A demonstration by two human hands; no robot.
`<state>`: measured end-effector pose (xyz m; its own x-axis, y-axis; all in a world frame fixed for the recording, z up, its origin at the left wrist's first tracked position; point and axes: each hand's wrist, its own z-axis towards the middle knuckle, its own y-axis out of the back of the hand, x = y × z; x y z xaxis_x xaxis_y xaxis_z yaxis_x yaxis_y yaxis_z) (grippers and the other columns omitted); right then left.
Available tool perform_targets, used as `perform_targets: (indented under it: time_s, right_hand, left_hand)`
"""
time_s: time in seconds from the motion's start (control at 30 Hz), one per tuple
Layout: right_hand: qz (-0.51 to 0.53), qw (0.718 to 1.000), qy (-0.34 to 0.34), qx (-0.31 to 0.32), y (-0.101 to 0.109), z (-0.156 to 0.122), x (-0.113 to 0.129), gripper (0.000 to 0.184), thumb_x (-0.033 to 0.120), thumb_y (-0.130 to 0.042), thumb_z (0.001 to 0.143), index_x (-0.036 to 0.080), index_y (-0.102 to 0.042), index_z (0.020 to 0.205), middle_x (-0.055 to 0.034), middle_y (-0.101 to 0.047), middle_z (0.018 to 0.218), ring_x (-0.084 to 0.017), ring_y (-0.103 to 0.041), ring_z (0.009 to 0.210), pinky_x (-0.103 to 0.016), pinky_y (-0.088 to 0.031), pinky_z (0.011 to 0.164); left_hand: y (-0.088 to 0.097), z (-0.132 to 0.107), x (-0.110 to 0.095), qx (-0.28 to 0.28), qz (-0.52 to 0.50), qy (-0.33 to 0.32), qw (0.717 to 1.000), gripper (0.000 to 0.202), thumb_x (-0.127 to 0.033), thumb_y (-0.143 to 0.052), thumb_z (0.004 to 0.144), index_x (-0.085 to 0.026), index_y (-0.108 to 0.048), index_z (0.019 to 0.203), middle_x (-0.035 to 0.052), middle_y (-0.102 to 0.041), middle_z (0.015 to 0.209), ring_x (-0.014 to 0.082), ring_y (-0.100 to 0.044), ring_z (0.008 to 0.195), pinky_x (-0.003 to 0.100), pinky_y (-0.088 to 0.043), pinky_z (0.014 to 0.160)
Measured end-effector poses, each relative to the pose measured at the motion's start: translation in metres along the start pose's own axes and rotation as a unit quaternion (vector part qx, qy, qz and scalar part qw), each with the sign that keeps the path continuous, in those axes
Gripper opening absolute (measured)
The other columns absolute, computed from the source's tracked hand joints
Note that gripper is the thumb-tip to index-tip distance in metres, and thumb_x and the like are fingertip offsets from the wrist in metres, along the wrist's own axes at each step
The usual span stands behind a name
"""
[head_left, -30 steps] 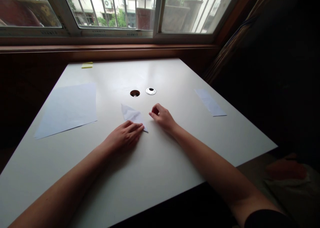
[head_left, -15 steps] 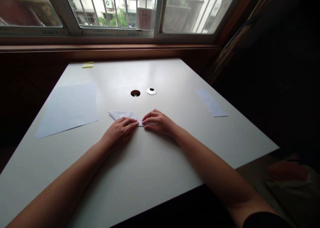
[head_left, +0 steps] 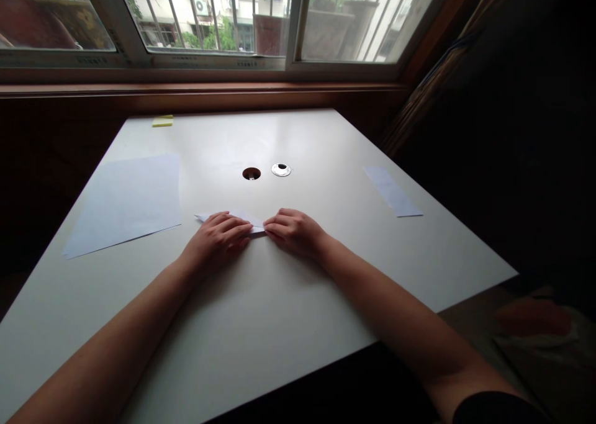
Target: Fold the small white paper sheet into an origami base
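Note:
A folded sheet of white paper [head_left: 255, 221] lies between my two hands near the middle of the white table [head_left: 298, 300]. Over its left part rests my left hand [head_left: 221, 234], fingers closed together on the paper and its near edge. The paper's pointed left tip pokes out beyond that hand. My right hand [head_left: 293, 228] pinches the right end with thumb and fingertips. Some of the folds are hidden under my fingers.
A large sheet of paper [head_left: 130, 200] lies on the left, a narrow paper strip [head_left: 393, 191] on the right. Beyond my hands are a round hole [head_left: 251, 174] and its metal cover [head_left: 281, 170]. Yellow sticky notes [head_left: 162, 121] sit at the far left edge, below the window [head_left: 214, 20].
My left hand has shifted slightly left and covers more of the folded paper. My right hand has curled more tightly at the right end. The paper's left tip has moved slightly left and nearer.

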<state>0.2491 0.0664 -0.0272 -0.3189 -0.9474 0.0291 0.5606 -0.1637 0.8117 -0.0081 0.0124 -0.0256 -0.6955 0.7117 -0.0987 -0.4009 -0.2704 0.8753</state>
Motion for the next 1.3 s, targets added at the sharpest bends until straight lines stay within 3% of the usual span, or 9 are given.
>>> perform_targets:
  time_s: [0.23, 0.37, 0.5, 0.73, 1.3]
  right_hand:
    - [0.022, 0.999, -0.031, -0.02, 0.001, -0.002, -0.004, 0.011, 0.014, -0.058, 0.089, 0.018, -0.068, 0.086, -0.004, -0.074, 0.088, -0.016, -0.06, 0.077, -0.029, -0.052, 0.072]
    - [0.016, 0.999, -0.038, -0.027, 0.002, -0.002, -0.003, 0.009, 0.02, -0.062, 0.09, 0.02, -0.069, 0.095, -0.0029, -0.075, 0.095, -0.016, -0.06, 0.082, -0.032, -0.048, 0.075]
    - [-0.015, 0.999, -0.026, -0.045, 0.004, 0.004, 0.008, 0.016, 0.024, -0.063, 0.092, 0.023, -0.067, 0.107, -0.0022, -0.075, 0.102, -0.018, -0.059, 0.09, -0.035, -0.043, 0.076]
    - [-0.053, 0.996, 0.003, -0.07, 0.009, 0.013, 0.026, 0.017, 0.02, -0.061, 0.092, 0.024, -0.065, 0.108, 0.0014, -0.074, 0.101, -0.017, -0.057, 0.091, -0.035, -0.041, 0.078]
    - [-0.034, 0.998, -0.014, -0.058, 0.03, -0.002, 0.005, 0.016, 0.018, -0.059, 0.092, 0.025, -0.063, 0.106, -0.0007, -0.073, 0.102, -0.019, -0.059, 0.094, -0.038, -0.045, 0.082]
  left_hand:
    - [0.001, -0.003, 0.004, -0.044, 0.009, 0.008, 0.999, 0.025, -0.018, -0.055, 0.094, -0.025, -0.068, 0.114, 0.0024, -0.074, 0.107, 0.0179, -0.068, 0.093, 0.042, -0.049, 0.104]
    - [0.006, -0.002, -0.001, -0.077, 0.031, -0.006, 0.997, 0.021, -0.02, -0.061, 0.092, -0.025, -0.07, 0.11, 0.001, -0.076, 0.1, 0.0172, -0.069, 0.088, 0.04, -0.052, 0.098]
    - [0.01, 0.002, -0.011, -0.097, 0.053, -0.024, 0.994, 0.021, -0.02, -0.063, 0.091, -0.025, -0.069, 0.111, 0.0017, -0.076, 0.1, 0.0178, -0.07, 0.087, 0.038, -0.055, 0.093]
    - [0.014, 0.003, -0.021, -0.12, 0.045, -0.044, 0.991, 0.024, -0.019, -0.063, 0.091, -0.024, -0.068, 0.114, 0.0018, -0.076, 0.103, 0.0179, -0.071, 0.089, 0.035, -0.057, 0.09]
    - [0.017, 0.0, -0.019, -0.165, 0.036, -0.006, 0.986, 0.032, -0.016, -0.067, 0.087, -0.027, -0.067, 0.117, 0.0003, -0.077, 0.104, 0.0181, -0.073, 0.093, 0.035, -0.058, 0.091]
